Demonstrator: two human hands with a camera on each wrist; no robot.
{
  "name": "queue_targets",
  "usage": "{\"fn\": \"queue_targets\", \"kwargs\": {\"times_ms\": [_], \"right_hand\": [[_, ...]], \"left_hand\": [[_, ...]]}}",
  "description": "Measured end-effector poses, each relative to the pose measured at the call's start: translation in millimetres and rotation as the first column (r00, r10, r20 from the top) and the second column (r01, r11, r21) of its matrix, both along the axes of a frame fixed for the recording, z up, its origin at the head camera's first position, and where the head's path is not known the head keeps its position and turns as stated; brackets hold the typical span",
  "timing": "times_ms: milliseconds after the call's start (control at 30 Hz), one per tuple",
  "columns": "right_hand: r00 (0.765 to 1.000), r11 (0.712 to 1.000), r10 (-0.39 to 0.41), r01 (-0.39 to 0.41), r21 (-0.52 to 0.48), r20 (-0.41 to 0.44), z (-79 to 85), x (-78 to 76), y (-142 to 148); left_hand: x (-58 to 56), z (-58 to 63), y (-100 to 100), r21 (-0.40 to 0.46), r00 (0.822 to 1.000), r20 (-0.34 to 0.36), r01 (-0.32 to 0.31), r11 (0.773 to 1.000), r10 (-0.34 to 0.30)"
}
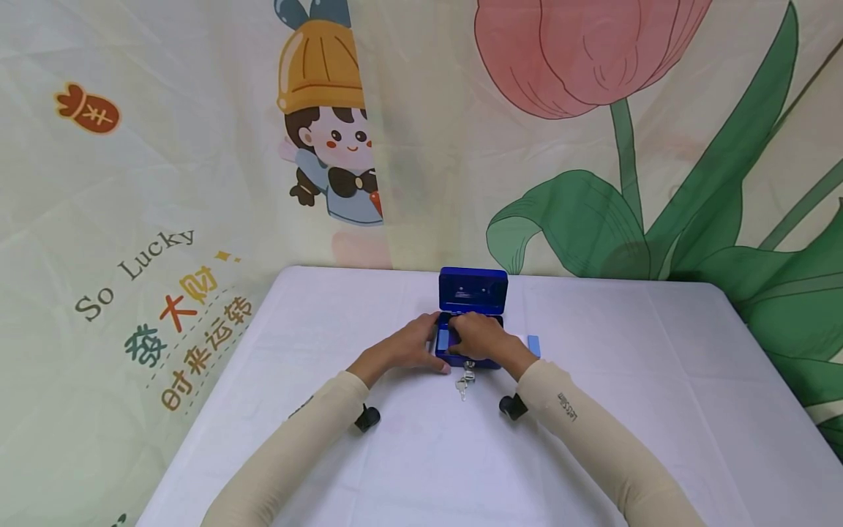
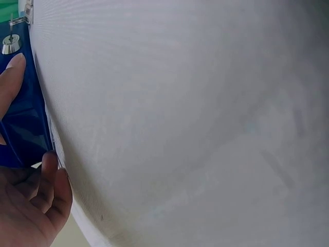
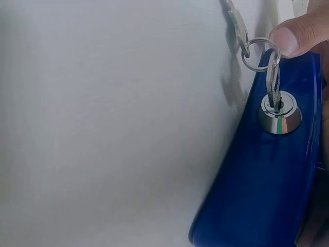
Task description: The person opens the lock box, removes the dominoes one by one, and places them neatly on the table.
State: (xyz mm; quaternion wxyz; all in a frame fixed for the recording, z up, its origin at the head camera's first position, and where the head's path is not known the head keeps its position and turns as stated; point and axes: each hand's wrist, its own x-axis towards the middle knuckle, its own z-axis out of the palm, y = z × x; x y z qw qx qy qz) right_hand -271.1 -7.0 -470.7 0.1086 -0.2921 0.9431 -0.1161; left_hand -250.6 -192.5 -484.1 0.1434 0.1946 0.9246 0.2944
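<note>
A dark blue metal cash box stands on the table with its hinged lid raised. My left hand holds the box at its left end, thumb on the front wall near the lock and fingers by the side. My right hand reaches down into the box from the right; its fingertips are hidden inside, so I cannot tell whether they hold anything. A key sits in the round silver lock on the front, and a second key hangs from the key ring.
To the right of the box, partly behind my right forearm, lies a light blue and white item. A white cloth covers the table. Behind it hangs a printed backdrop with a tulip and a cartoon figure.
</note>
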Motion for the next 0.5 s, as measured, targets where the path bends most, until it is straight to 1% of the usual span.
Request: {"fn": "queue_targets", "kwargs": {"times_ms": [233,500], "right_hand": [[1.000,1.000,0.012,-0.011,0.019,-0.009,1.4,0.4,1.2],[1.000,1.000,0.012,-0.012,0.010,0.000,1.4,0.0,1.3]], "left_hand": [[0.9,1.2,0.9,-0.008,1.000,-0.004,-0.004,1.000,0.004],[0.7,0.4,1.5,-0.025,1.000,0.002,-0.016,1.000,0.016]]}}
